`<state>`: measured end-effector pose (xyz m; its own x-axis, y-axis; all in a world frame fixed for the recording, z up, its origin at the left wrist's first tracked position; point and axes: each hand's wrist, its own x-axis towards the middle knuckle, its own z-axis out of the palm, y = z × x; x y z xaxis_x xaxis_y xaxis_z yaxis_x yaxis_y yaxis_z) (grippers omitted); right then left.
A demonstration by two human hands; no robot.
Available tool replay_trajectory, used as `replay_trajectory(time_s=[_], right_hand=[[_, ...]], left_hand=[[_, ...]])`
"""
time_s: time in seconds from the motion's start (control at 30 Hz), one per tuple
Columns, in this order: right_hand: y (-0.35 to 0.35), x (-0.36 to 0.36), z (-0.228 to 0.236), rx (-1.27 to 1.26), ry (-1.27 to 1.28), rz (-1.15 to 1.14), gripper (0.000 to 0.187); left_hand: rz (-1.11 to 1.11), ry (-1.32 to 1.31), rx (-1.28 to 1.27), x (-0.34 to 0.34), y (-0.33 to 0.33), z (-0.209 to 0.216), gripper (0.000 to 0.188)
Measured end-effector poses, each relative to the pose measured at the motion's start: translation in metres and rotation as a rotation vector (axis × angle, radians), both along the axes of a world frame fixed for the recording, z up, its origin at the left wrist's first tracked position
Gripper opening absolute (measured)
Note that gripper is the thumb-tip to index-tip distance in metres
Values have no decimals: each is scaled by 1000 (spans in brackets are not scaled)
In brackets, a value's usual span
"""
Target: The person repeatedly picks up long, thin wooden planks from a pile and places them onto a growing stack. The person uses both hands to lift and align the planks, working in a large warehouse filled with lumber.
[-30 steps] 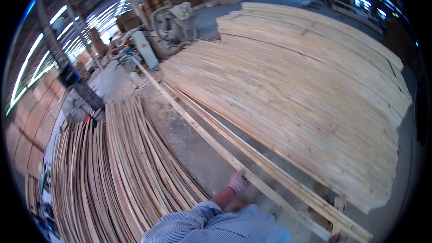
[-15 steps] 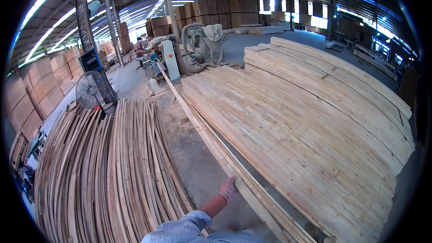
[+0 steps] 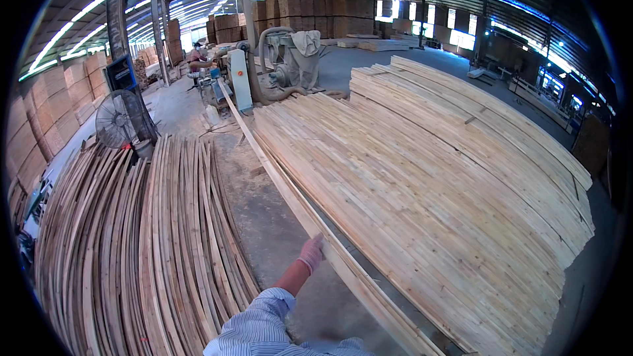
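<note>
My left hand (image 3: 311,253), in a pale pinkish glove, reaches forward from a striped sleeve. Its fingers close on the near-left edge of a long, narrow wooden board (image 3: 285,192). That board runs from the lower right up to a machine (image 3: 239,80) with a light panel and an orange-red button. More thin strips (image 3: 369,275) lie along the board's right side. My right hand is out of view.
A broad stack of pale planks (image 3: 422,204) fills the right. Rough, curved strips (image 3: 132,244) lie bundled on the left, near a standing fan (image 3: 116,118). A person (image 3: 198,59) is beyond the machine, by a dust-collecting unit (image 3: 290,56). Sawdust covers part of the floor (image 3: 254,207).
My left hand has shifted forward and left in the picture, still on the board. The whole view has moved slightly, with the stacks displaced left.
</note>
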<state>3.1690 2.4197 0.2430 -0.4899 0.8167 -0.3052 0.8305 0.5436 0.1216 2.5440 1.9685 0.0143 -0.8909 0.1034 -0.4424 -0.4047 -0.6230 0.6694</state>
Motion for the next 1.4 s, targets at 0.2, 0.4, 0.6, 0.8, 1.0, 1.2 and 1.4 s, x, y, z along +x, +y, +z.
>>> replay_trajectory(time_s=[0.2, 0.4, 0.6, 0.8, 1.0, 1.2, 1.4], right_hand=[[-70, -116, -53, -206, 165, 145, 60], [-127, -229, -132, -419, 405, 217, 58], [-153, -282, -223, -735, 736, 76, 57], [-139, -215, -236, -524, 1008, 251, 52], [-140, -147, -258, -624, 582, 2, 37], [-141, -150, -280, -652, 390, 24, 36], [-139, -170, -290, -691, 265, 71, 36]], left_hand=[[-211, -65, 149, 43, 47, 0, 47], [-817, -168, 347, 169, 120, -63, 37], [-886, -264, 499, 219, 142, -80, 43], [-432, -291, -96, 134, 100, -89, 44], [-8, -221, 34, 32, 19, -123, 43], [87, -156, -67, -16, -13, -104, 34], [-26, -160, 142, -35, -26, -117, 31]])
